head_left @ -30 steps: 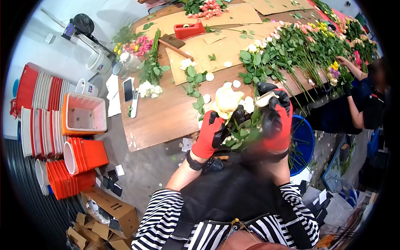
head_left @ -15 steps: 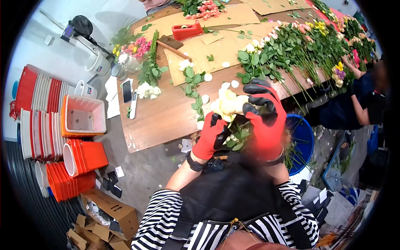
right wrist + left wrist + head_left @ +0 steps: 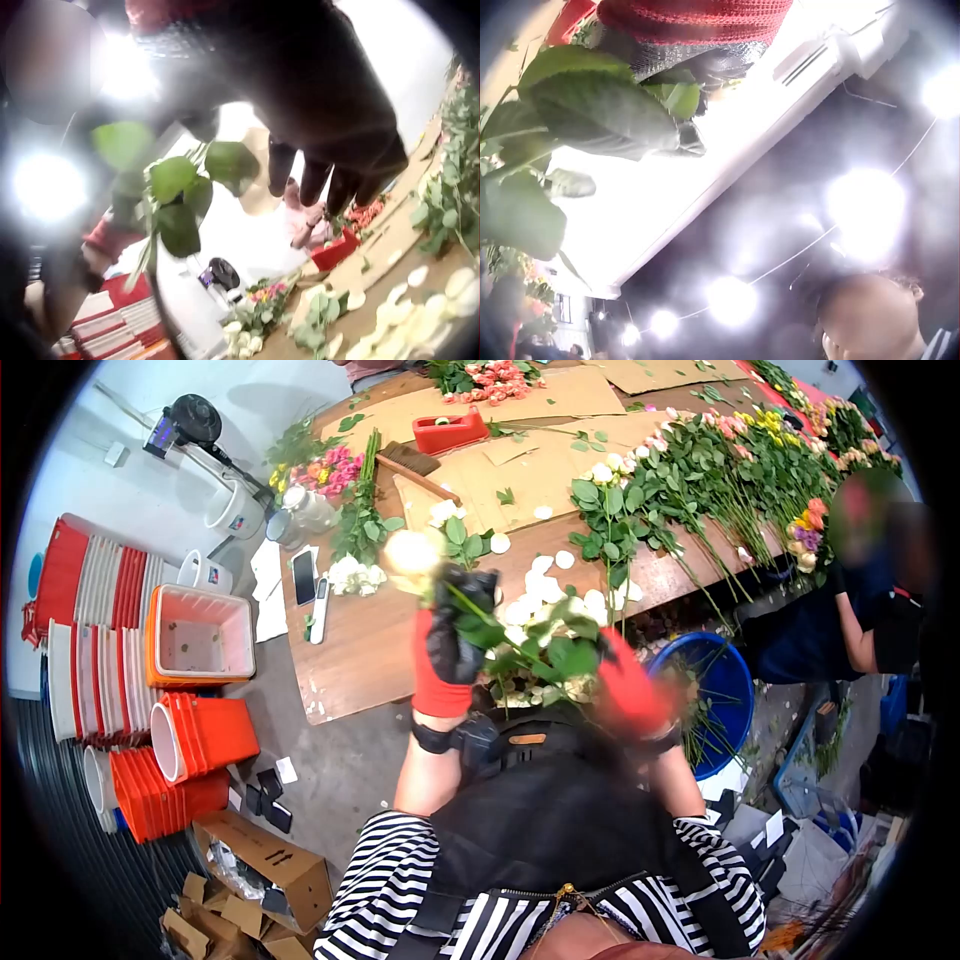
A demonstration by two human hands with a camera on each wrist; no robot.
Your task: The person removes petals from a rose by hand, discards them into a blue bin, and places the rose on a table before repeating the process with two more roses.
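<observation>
My left hand (image 3: 450, 645), in a red and black glove, grips a cream-white rose (image 3: 412, 552) by its stem below the bloom. The stem slants down to the right, its green leaves (image 3: 570, 655) hanging between both hands. My right hand (image 3: 630, 685), in a matching glove and blurred, is at the leafy lower side of the stem. In the right wrist view its dark fingers (image 3: 319, 176) are spread and loosely bent, beside leaves (image 3: 176, 180). Large leaves (image 3: 592, 109) partly cover the left glove (image 3: 697, 30) in the left wrist view. White petals (image 3: 540, 590) lie beyond the hands.
Rose bunches (image 3: 690, 490) lie along the table (image 3: 360, 670), with cardboard (image 3: 560, 450) and a red tape dispenser (image 3: 450, 434) behind. A blue bin (image 3: 735, 710) with cut stems stands at right, near another person (image 3: 830, 630). Orange crates (image 3: 205, 730) are stacked at left.
My left hand has swung left with the rose, tilting its bloom away from the right hand. My right hand has dropped from beside the bloom to the leaves lower on the stem.
</observation>
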